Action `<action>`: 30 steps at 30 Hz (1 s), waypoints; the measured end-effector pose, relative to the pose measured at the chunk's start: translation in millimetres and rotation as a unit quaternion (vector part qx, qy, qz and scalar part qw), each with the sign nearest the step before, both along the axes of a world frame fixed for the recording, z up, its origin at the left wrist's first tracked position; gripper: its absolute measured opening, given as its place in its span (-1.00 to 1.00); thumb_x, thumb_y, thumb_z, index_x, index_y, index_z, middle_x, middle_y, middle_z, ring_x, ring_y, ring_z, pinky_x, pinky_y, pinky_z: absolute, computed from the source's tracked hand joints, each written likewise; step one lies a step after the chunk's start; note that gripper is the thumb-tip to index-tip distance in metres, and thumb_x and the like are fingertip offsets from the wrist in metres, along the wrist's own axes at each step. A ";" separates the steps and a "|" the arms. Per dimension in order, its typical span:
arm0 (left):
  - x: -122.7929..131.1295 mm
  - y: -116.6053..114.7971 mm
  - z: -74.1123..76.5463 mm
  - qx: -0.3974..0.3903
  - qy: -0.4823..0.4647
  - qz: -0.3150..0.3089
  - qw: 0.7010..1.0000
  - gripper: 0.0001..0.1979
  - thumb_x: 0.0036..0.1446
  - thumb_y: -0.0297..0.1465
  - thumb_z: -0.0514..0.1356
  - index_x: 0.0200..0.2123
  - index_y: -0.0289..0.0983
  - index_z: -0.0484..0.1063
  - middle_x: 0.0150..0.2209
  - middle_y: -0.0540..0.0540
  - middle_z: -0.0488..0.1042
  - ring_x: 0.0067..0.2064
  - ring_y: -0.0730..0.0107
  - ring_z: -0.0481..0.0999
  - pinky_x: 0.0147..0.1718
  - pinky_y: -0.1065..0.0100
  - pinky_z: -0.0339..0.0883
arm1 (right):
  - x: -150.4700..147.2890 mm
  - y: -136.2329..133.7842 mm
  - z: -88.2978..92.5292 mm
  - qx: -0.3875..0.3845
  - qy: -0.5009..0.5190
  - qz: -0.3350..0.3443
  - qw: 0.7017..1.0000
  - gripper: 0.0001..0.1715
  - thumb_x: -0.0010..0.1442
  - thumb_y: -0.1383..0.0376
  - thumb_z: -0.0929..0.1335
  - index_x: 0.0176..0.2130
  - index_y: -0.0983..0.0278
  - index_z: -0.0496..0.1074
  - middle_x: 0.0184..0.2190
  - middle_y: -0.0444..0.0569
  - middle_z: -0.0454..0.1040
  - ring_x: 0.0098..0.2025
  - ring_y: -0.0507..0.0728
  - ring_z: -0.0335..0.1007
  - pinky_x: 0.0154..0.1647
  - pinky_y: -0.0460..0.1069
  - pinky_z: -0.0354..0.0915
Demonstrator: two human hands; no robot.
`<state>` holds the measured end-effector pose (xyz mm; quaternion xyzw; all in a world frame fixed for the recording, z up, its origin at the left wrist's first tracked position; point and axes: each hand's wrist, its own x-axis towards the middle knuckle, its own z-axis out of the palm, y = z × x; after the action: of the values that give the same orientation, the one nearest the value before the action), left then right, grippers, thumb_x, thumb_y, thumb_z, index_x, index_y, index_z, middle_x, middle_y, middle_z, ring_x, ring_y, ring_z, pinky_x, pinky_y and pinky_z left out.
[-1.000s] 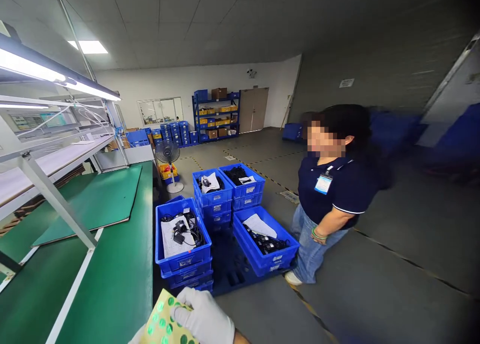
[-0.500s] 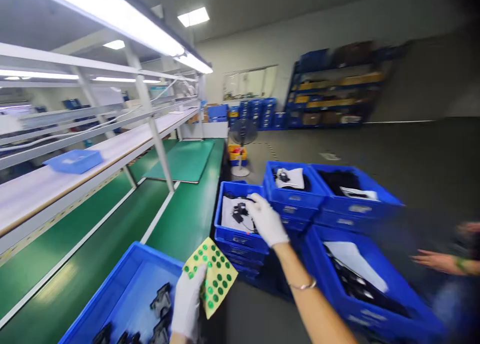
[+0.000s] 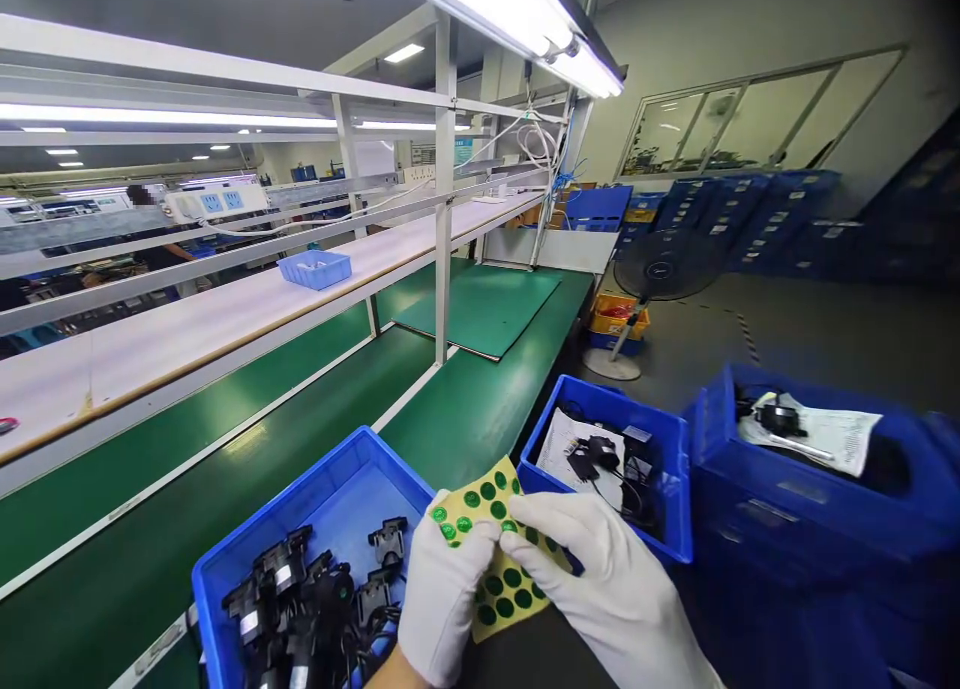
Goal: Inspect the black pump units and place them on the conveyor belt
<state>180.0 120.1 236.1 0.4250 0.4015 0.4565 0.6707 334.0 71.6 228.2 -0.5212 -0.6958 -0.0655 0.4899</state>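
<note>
My left hand (image 3: pixel 448 594), in a white glove, grips a yellowish sheet of round green stickers (image 3: pixel 504 603) by its left side, thumb on top. My gloved right hand (image 3: pixel 607 579) is at the same sheet, with its thumb and forefinger closing around one green sticker near the left thumb. Whether that sticker is lifted off the sheet I cannot tell. Below and left of the sheet, a blue bin (image 3: pixel 285 537) holds several black devices (image 3: pixel 300 609) with cables, some bearing white labels.
A blue crate (image 3: pixel 679 489) with black parts and paper stands right of the green bench (image 3: pixel 465 419); more stacked blue crates (image 3: pixel 795 539) are beyond it. A floor fan (image 3: pixel 660 266) stands behind. A shelf with a small blue tray (image 3: pixel 315 269) runs along the left.
My right hand has left the crate on the right and come to the sticker sheet. My view has turned left, bringing more of the shelf and the blue bin into sight.
</note>
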 end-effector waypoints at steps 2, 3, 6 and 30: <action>-2.1 -3.5 4.2 0.019 0.019 -0.010 1.000 -0.55 -0.07 -0.03 0.47 -0.31 -0.25 0.51 -0.32 -0.09 0.64 -0.30 0.27 0.60 -0.23 0.29 0.49 | 3.7 -2.1 6.6 -0.018 0.014 0.015 1.000 -0.82 0.45 0.17 0.38 0.02 0.12 0.48 -0.18 -0.04 0.62 -0.16 0.14 0.58 -0.10 0.03 0.52; -3.1 -4.4 6.0 0.030 0.029 -0.016 0.999 -0.56 -0.08 -0.03 0.47 -0.36 -0.25 0.49 -0.36 -0.06 0.62 -0.33 0.30 0.57 -0.26 0.31 0.47 | 5.0 -4.0 10.2 -0.029 0.022 0.019 0.999 -0.83 0.44 0.16 0.38 0.00 0.11 0.48 -0.20 -0.06 0.62 -0.18 0.13 0.58 -0.14 0.02 0.52; -5.3 -5.6 11.5 0.058 0.047 -0.035 0.997 -0.58 -0.09 -0.03 0.46 -0.42 -0.24 0.48 -0.43 -0.02 0.58 -0.38 0.34 0.52 -0.31 0.35 0.43 | 4.9 -10.9 19.8 -0.042 0.035 0.019 0.998 -0.86 0.45 0.13 0.37 -0.08 0.11 0.48 -0.26 -0.09 0.60 -0.26 0.12 0.57 -0.24 0.00 0.52; -1.4 -36.0 19.4 0.073 0.006 -0.005 0.997 -0.60 -0.01 -0.06 0.46 -0.41 -0.24 0.46 -0.44 0.01 0.55 -0.40 0.43 0.45 -0.35 0.40 0.41 | -17.3 -38.7 20.1 0.087 0.005 -0.091 0.992 -0.93 0.46 0.28 0.36 -0.14 0.21 0.45 -0.35 -0.14 0.57 -0.36 0.02 0.55 -0.21 -0.08 0.42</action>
<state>178.6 84.1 255.5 0.4778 0.3693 0.4784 0.6375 316.7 32.8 248.4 -0.5382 -0.6347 -0.1674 0.5287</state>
